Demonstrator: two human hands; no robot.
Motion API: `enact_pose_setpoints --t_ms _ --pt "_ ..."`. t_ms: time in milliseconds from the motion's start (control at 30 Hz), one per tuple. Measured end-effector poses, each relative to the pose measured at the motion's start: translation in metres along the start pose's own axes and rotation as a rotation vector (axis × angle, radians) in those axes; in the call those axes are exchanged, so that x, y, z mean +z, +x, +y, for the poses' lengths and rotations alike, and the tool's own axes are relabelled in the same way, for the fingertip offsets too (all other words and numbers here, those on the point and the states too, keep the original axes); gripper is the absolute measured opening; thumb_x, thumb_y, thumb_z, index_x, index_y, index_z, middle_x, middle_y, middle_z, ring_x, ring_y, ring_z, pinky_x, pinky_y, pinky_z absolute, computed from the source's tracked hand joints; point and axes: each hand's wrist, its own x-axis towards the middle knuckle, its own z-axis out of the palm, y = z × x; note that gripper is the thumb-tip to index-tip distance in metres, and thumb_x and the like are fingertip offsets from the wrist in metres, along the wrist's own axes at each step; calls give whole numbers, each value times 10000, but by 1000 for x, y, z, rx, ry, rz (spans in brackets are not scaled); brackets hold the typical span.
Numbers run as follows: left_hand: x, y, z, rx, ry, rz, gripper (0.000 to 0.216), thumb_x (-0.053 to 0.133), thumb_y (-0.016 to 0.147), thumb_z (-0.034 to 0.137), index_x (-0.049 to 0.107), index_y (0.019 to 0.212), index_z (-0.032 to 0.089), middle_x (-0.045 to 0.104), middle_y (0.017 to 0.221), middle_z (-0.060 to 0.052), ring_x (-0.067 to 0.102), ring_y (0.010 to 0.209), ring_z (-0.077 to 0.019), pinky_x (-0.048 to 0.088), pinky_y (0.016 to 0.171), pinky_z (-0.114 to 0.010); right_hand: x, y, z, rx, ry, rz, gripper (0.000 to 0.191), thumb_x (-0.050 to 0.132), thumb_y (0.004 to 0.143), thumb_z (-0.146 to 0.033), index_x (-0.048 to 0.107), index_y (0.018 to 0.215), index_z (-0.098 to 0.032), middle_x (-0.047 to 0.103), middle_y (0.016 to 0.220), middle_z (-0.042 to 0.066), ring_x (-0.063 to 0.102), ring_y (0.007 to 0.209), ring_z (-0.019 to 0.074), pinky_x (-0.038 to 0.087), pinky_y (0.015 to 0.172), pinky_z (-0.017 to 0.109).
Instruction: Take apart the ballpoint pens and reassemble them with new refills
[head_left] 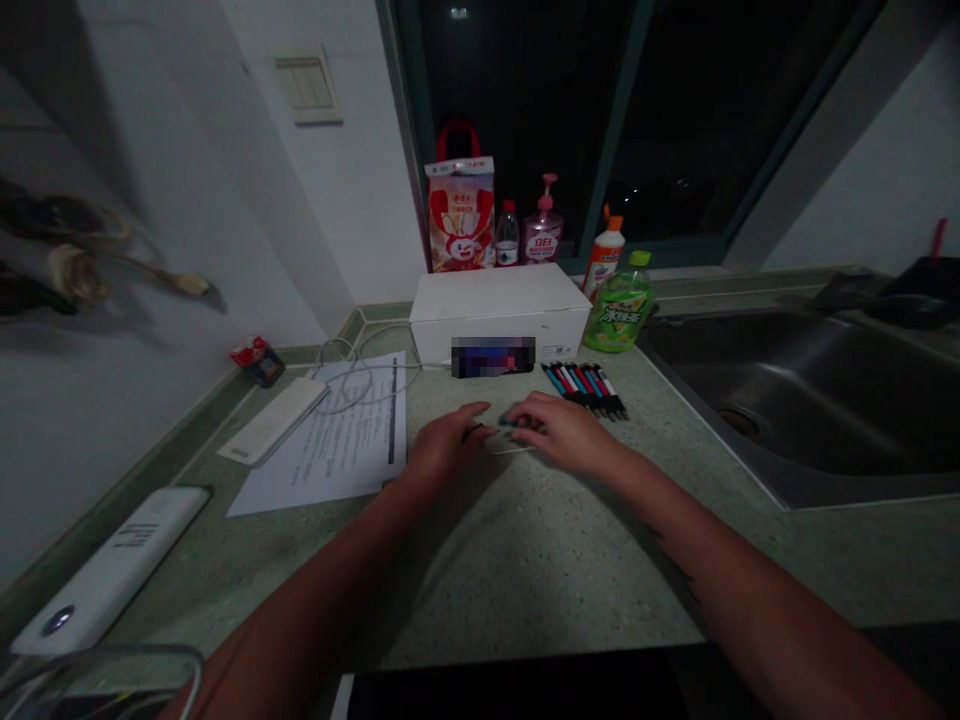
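My left hand (444,441) is low over the counter, its fingers curled around a small dark piece that I cannot make out. Facing it, my right hand (568,431) pinches a short teal and dark pen part (509,421) between thumb and fingers. A thin white stick (513,451), like a pen refill, lies on the counter just under the right fingertips. Behind my right hand, several click pens (585,389) in teal, red, white and black lie side by side in a row.
A white box (495,305) stands at the back with a phone (493,357) leaning on it. Green bottle (620,310) and sink (810,390) are to the right. Printed papers (330,450), a white power bank (275,420) with cable and a long white device (116,570) lie left.
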Motion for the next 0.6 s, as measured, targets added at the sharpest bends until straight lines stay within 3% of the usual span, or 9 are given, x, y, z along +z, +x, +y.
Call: enact_pose_setpoints --t_ms 67,200,367,467,600 --pt "2 -3 3 51 -167 -79 434 594 920 321 608 1341 214 758 937 -64 691 852 -224 510 803 -336 5 -1 -8 -94 58 2 265 726 918 -126 667 1159 -220 643 1040 25 614 938 168 448 805 260" --pt "8 -7 8 130 -340 -152 397 589 910 294 625 1294 198 752 904 -41 685 765 -181 518 757 -299 14 -1 -16 -129 63 -25 188 704 905 -73 665 1039 -199 657 988 10 608 895 161 421 763 250" --pt "4 -5 7 27 -317 -26 345 592 902 313 656 1212 177 744 805 -31 690 769 -190 515 743 -305 9 1 -5 -19 79 24 65 611 983 -135 659 974 -178 661 951 23 608 868 166 403 752 255" --pt "-1 -3 6 -25 -312 73 288 578 888 339 703 1076 160 747 818 -50 687 792 -213 513 761 -332 6 2 3 47 113 56 155 545 1027 -188 650 915 -166 655 903 30 597 832 171 394 727 260" --pt "-5 -3 9 -50 -344 117 278 568 868 373 725 952 159 745 817 -71 664 783 -225 502 782 -358 8 3 7 82 197 58 181 533 1025 -175 639 879 -162 649 849 25 590 788 170 389 694 255"
